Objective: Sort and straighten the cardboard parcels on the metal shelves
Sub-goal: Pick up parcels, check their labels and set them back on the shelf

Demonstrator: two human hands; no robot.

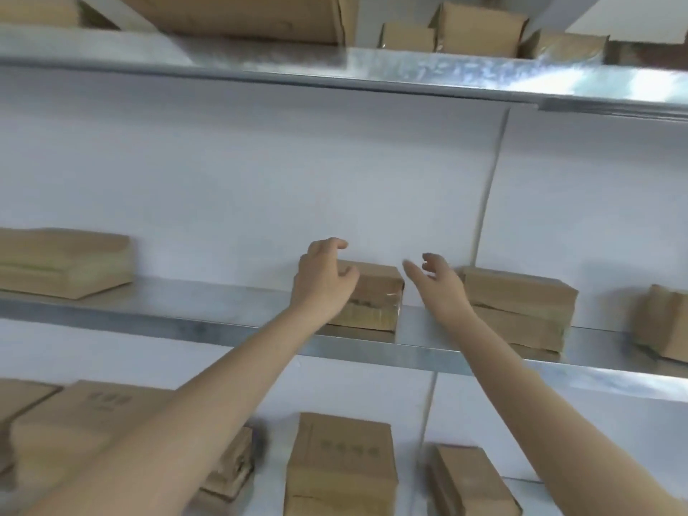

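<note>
On the middle shelf (231,310), near its front edge, sits a small parcel (372,297), likely light and stiff. The left hand (324,283) and right hand (437,279) flank its ends, fingers spread and empty; gripping both short ends looks best.

The middle metal shelf (231,310) carries four cardboard parcels, set apart along the white wall. More parcels lie on the top shelf (372,68) and below.

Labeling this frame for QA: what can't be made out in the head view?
- Left hand contact with the middle parcel: hand covers its left end; grip unclear.
- Right hand: fingertips motion-blurred; appears clear of the parcels.
- Print on the lower parcel: too blurred to read.
- Top-shelf parcels: cut off by the upper edge.
- Far-right parcel: cut by the right edge.
</note>
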